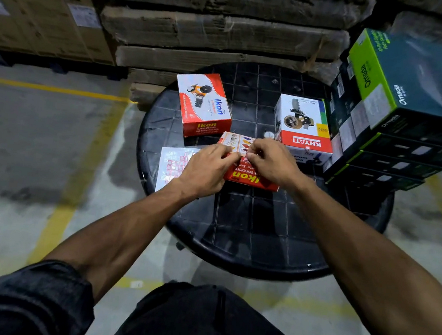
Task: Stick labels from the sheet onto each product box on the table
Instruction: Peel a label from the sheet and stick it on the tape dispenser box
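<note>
Both hands meet over the near Ikon box (252, 178) — left hand (205, 169) presses it, right hand (272, 162) pinches at it.

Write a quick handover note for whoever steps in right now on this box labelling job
Left hand: fingers on the near red box, steadying it.
Right hand: fingertips curled at the top of that box; whether it holds a label cannot be seen.
Label sheet: flat on the black table, left of the near box, partly under the left hand.
Far red box and white box stand behind.
Done: no finished label can be seen.
Left: finish this box, then check and label the other two.
</note>
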`<action>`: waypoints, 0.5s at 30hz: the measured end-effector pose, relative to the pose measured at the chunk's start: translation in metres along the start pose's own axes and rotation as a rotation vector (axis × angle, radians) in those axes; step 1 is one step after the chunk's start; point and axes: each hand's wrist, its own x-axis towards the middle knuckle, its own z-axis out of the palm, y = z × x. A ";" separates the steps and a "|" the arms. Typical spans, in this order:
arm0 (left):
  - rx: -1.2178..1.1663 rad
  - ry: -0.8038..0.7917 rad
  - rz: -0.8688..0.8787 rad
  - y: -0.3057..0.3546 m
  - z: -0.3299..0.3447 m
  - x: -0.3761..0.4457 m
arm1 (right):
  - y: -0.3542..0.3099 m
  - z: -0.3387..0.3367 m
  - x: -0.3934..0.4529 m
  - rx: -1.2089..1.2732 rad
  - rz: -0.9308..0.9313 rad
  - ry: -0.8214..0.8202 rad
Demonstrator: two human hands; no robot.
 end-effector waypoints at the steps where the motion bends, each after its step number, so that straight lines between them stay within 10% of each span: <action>1: 0.003 0.004 0.004 0.000 0.001 -0.001 | 0.001 0.000 0.001 0.020 0.013 -0.007; 15: 0.059 0.027 0.069 0.007 0.021 -0.024 | -0.001 -0.003 -0.004 0.578 0.386 -0.298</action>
